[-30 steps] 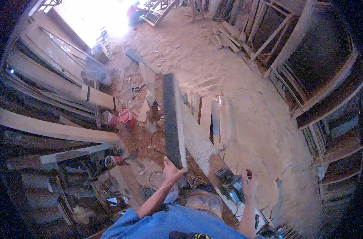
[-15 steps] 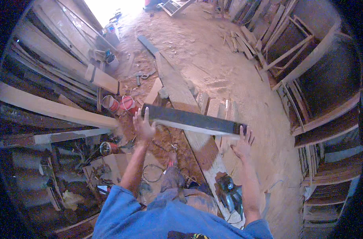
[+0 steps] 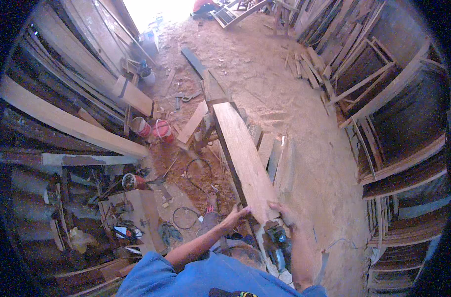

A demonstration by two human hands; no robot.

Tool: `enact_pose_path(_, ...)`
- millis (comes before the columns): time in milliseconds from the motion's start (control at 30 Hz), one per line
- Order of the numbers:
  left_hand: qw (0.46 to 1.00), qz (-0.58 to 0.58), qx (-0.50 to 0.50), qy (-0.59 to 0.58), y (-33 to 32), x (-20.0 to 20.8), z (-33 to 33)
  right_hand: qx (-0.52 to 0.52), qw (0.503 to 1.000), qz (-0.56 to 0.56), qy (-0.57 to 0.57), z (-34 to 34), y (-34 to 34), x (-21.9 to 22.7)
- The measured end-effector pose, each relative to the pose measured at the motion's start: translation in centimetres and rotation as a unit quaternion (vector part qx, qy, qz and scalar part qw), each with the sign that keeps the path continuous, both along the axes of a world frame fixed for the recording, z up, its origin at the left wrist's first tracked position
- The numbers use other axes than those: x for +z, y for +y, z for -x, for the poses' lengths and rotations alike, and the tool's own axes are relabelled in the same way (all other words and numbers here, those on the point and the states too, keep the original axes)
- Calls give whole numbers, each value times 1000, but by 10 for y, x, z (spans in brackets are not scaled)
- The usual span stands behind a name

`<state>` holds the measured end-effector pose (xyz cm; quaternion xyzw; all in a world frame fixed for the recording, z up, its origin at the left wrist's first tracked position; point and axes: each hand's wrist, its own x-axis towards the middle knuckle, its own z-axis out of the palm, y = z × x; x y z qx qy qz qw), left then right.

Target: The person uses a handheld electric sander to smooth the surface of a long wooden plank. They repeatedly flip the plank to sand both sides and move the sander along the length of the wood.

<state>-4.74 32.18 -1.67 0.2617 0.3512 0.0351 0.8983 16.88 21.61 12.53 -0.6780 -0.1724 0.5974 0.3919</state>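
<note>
A pale wooden plank (image 3: 247,163) lies lengthwise along a long, low beam (image 3: 216,90), its light face upward. My left hand (image 3: 235,218) is at the left edge of the plank's near end, fingertips against the wood. On the opposite edge, my right hand (image 3: 285,215) curls its fingers over the side, so the near end sits between both hands. A blue and black power tool (image 3: 276,237) rests on the beam just below the plank's end, close to my right forearm. Its exact kind is hard to make out.
Short wood offcuts (image 3: 275,158) lie right of the beam. Left of it are a red bucket (image 3: 163,130), a clamp-like metal tool (image 3: 186,96) and a looped cable (image 3: 198,173). Boards (image 3: 72,119) lean along the left wall; wooden frames and racks (image 3: 403,173) line the right. Sawdust covers the floor.
The plank was held crosswise by its two ends, dark side showing. It has swung lengthwise onto the beam, pale face up, and both hands have come down together at its near end.
</note>
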Motion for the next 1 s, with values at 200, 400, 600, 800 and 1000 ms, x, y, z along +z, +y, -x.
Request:
enact_pose_path(200,992,-115,53,26,-15,65,-1,-204,967,-120,91,43,-37,-19)
enact_pose_path(400,988,-22,88,-122,20,115,-5,-272,956,-84,-70,35,-119,-2)
enact_pose_path(600,976,34,109,-185,58,262,-13,-370,878,-10,-303,47,-220,-45)
enact_pose_path(800,972,24,96,-212,81,302,-20,-356,839,19,-410,80,-257,-80)
enact_pose_path(1000,965,37,84,-244,88,310,-25,-374,842,36,-388,68,-266,-122)
